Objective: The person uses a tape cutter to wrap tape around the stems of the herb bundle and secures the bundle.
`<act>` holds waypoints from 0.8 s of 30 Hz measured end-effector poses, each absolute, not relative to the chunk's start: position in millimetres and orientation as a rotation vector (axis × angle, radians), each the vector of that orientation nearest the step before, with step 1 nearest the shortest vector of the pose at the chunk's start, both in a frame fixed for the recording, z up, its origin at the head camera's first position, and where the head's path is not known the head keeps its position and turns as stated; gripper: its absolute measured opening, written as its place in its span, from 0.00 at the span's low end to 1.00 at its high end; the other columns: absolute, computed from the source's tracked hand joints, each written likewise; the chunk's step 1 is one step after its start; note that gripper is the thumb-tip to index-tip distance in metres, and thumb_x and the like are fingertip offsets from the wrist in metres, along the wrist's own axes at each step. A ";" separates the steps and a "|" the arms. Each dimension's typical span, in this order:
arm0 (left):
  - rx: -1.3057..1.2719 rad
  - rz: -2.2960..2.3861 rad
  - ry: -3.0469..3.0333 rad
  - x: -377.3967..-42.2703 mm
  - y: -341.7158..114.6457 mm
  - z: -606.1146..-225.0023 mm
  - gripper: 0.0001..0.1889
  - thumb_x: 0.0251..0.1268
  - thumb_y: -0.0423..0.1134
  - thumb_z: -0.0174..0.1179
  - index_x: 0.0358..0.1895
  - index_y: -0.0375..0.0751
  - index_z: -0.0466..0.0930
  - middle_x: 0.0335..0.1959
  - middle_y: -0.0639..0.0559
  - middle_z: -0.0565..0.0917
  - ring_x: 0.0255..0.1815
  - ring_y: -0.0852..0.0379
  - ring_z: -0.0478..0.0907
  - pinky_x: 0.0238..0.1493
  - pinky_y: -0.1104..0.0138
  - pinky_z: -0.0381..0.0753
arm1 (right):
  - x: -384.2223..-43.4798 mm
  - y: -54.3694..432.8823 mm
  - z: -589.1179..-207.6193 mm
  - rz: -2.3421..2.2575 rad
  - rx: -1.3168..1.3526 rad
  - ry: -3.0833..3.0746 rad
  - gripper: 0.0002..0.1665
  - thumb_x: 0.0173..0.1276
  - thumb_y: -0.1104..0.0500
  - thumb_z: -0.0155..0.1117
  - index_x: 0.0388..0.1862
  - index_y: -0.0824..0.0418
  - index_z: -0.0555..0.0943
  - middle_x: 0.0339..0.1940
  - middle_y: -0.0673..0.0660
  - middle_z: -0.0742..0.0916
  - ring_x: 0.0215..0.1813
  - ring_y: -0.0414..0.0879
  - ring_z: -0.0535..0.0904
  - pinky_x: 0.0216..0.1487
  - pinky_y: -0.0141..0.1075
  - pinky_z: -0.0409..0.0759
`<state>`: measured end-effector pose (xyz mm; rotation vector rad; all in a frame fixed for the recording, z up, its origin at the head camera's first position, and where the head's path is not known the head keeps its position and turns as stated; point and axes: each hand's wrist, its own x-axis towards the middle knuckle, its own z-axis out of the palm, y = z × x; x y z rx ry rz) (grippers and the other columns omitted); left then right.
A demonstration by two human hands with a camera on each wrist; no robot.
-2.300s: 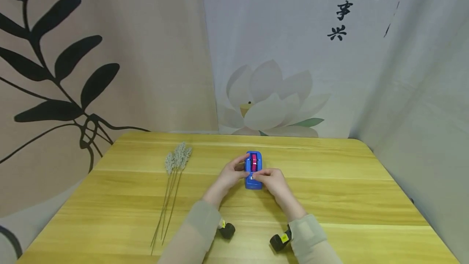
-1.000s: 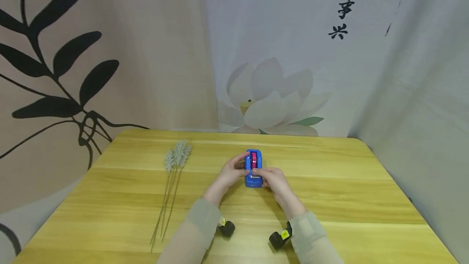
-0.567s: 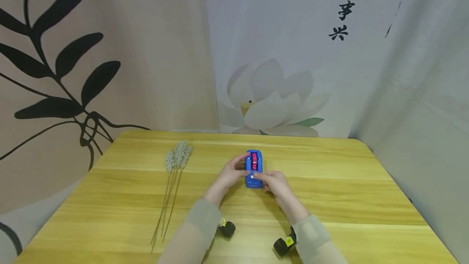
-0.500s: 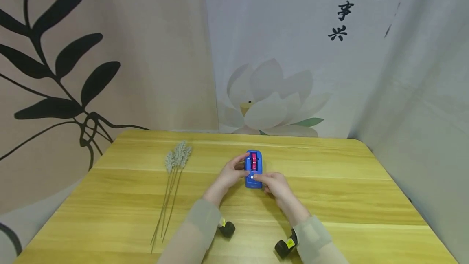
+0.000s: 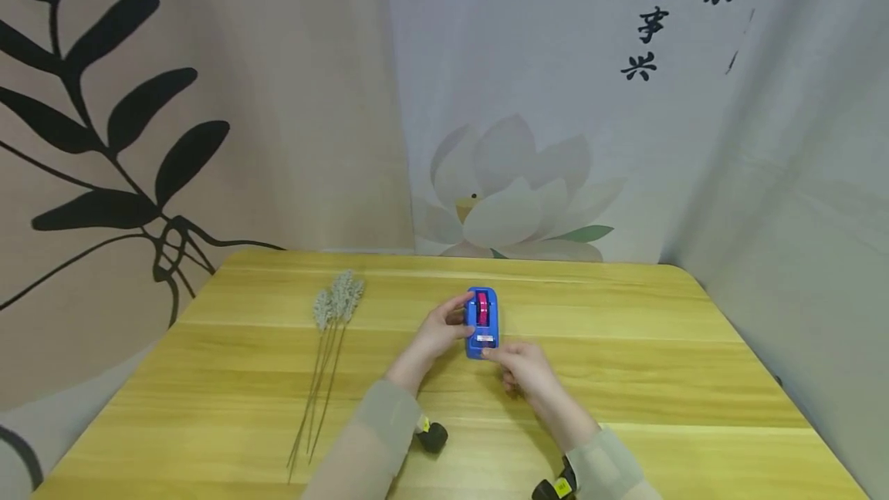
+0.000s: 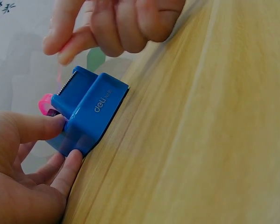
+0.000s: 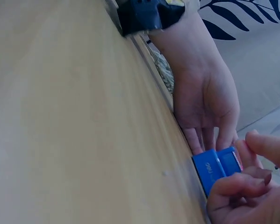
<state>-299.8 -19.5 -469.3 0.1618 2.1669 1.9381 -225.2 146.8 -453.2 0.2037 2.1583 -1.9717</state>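
A blue tape dispenser (image 5: 492,316) stands on the wooden table, a pink tape roll (image 5: 482,307) set in its far part. My left hand (image 5: 436,336) grips it along the left side, thumb and fingers spread low on the body in the left wrist view. At the dispenser's near end, my right hand (image 5: 524,369) has its thumb and forefinger together, the other fingers curled. In the left wrist view, this right hand (image 6: 116,23) pinches just past the toothed cutter (image 6: 68,84); a faint pinkish strip of tape (image 6: 60,74) runs down from the fingertips.
Several dried grass stems with fluffy grey heads (image 5: 340,299) lie on the table (image 5: 660,369) left of the hands. Black wrist cameras hang below both sleeves. A printed curtain (image 5: 312,99) rises behind the table's far edge.
My right hand has drawn back from the dispenser's middle toward its near end, closer to the body. The left hand keeps its hold, and the dispenser stays in place.
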 end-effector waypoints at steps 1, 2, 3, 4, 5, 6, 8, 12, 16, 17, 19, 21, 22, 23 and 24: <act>0.165 1.942 2.163 -299.2 -19.2 -469.1 0.32 0.61 0.26 0.61 0.68 0.55 0.72 0.68 0.42 0.69 0.65 0.40 0.67 0.63 0.42 0.62 | -223.7 146.9 -454.1 -1.978 0.205 2.144 0.16 0.62 0.57 0.69 0.35 0.73 0.83 0.10 0.47 0.66 0.16 0.39 0.59 0.20 0.30 0.63; 0.167 1.947 2.159 -298.8 -18.9 -468.7 0.32 0.60 0.26 0.61 0.68 0.54 0.72 0.68 0.42 0.69 0.65 0.39 0.67 0.64 0.42 0.62 | -222.2 147.0 -455.0 -1.982 0.213 2.126 0.16 0.63 0.57 0.68 0.35 0.73 0.82 0.11 0.47 0.66 0.16 0.39 0.59 0.20 0.30 0.63; 0.172 1.950 2.159 -298.5 -18.7 -468.4 0.32 0.60 0.26 0.61 0.68 0.53 0.72 0.68 0.41 0.69 0.65 0.39 0.67 0.63 0.42 0.62 | -221.0 146.9 -455.5 -1.992 0.219 2.106 0.16 0.63 0.57 0.68 0.35 0.73 0.82 0.11 0.47 0.66 0.16 0.39 0.59 0.19 0.30 0.62; 0.170 1.946 2.162 -298.3 -18.5 -468.3 0.32 0.61 0.26 0.61 0.68 0.54 0.71 0.68 0.41 0.69 0.65 0.39 0.67 0.63 0.42 0.62 | -219.7 146.7 -455.9 -2.000 0.225 2.088 0.16 0.63 0.57 0.68 0.36 0.73 0.82 0.12 0.47 0.66 0.16 0.39 0.59 0.19 0.29 0.62; 0.165 1.944 2.163 -298.2 -18.4 -468.2 0.32 0.61 0.26 0.61 0.68 0.54 0.72 0.68 0.42 0.69 0.66 0.40 0.67 0.63 0.42 0.63 | -218.9 146.5 -456.3 -2.006 0.233 2.074 0.16 0.64 0.57 0.68 0.36 0.73 0.82 0.12 0.47 0.66 0.17 0.39 0.59 0.20 0.29 0.62; 0.154 1.944 2.162 -298.3 -18.4 -468.3 0.31 0.62 0.26 0.61 0.67 0.55 0.72 0.68 0.42 0.69 0.66 0.40 0.67 0.63 0.43 0.63 | -217.7 146.3 -456.3 -2.010 0.237 2.062 0.16 0.64 0.57 0.67 0.36 0.72 0.82 0.12 0.47 0.66 0.17 0.39 0.59 0.20 0.29 0.62; 0.142 1.930 2.174 -298.7 -18.4 -468.7 0.31 0.63 0.27 0.61 0.67 0.57 0.72 0.68 0.44 0.69 0.66 0.41 0.67 0.63 0.42 0.63 | -215.6 145.7 -456.2 -2.014 0.238 2.046 0.16 0.64 0.57 0.67 0.36 0.72 0.82 0.12 0.47 0.66 0.17 0.40 0.59 0.21 0.30 0.62; 0.126 1.925 2.176 -299.9 -19.1 -469.8 0.30 0.63 0.28 0.61 0.67 0.59 0.72 0.68 0.45 0.70 0.66 0.42 0.67 0.63 0.42 0.63 | -212.3 144.4 -455.9 -2.010 0.223 2.036 0.17 0.64 0.57 0.67 0.38 0.73 0.82 0.12 0.47 0.66 0.18 0.40 0.59 0.22 0.30 0.63; 0.126 1.928 2.173 -300.9 -18.4 -470.0 0.31 0.63 0.28 0.61 0.67 0.59 0.72 0.68 0.45 0.70 0.65 0.42 0.67 0.63 0.43 0.63 | -208.0 145.3 -455.7 -1.998 0.207 2.037 0.16 0.64 0.57 0.67 0.36 0.72 0.81 0.12 0.47 0.65 0.18 0.40 0.60 0.23 0.30 0.66; 0.126 1.926 2.175 -300.8 -18.3 -470.1 0.31 0.63 0.28 0.61 0.67 0.59 0.72 0.67 0.45 0.70 0.65 0.42 0.67 0.63 0.43 0.64 | -206.7 145.5 -455.6 -1.997 0.207 2.037 0.15 0.64 0.58 0.67 0.35 0.72 0.81 0.12 0.47 0.65 0.17 0.40 0.60 0.23 0.31 0.67; 0.124 1.924 2.177 -300.5 -18.2 -470.0 0.31 0.63 0.28 0.61 0.67 0.59 0.72 0.67 0.45 0.70 0.65 0.42 0.67 0.63 0.43 0.64 | -204.4 146.1 -455.8 -1.995 0.199 2.033 0.15 0.64 0.58 0.66 0.34 0.72 0.81 0.11 0.47 0.65 0.17 0.40 0.61 0.24 0.32 0.69; 0.123 1.916 2.184 -300.0 -18.3 -469.7 0.31 0.63 0.28 0.61 0.67 0.59 0.72 0.68 0.46 0.70 0.65 0.42 0.67 0.63 0.44 0.64 | -202.5 146.6 -456.2 -1.998 0.192 2.023 0.15 0.65 0.58 0.66 0.34 0.72 0.81 0.11 0.47 0.65 0.17 0.40 0.62 0.24 0.32 0.70; 0.125 1.914 2.187 -299.7 -18.3 -469.4 0.31 0.63 0.28 0.61 0.67 0.59 0.72 0.68 0.45 0.70 0.65 0.42 0.67 0.63 0.44 0.65 | -201.3 147.0 -456.3 -1.998 0.186 2.017 0.15 0.65 0.58 0.66 0.35 0.73 0.81 0.11 0.47 0.65 0.17 0.40 0.62 0.24 0.32 0.70; 0.124 1.913 2.189 -299.6 -18.4 -469.5 0.30 0.63 0.28 0.61 0.67 0.59 0.72 0.68 0.45 0.70 0.65 0.42 0.67 0.63 0.44 0.65 | -200.1 147.3 -456.2 -1.997 0.180 2.013 0.16 0.65 0.58 0.66 0.35 0.73 0.81 0.11 0.47 0.65 0.17 0.40 0.62 0.24 0.32 0.70; 0.122 1.911 2.190 -299.6 -18.4 -469.5 0.30 0.63 0.28 0.62 0.67 0.59 0.72 0.68 0.45 0.70 0.65 0.42 0.67 0.63 0.44 0.65 | -198.8 147.7 -456.1 -1.994 0.170 2.010 0.16 0.65 0.58 0.65 0.36 0.73 0.81 0.11 0.47 0.65 0.17 0.40 0.62 0.24 0.32 0.70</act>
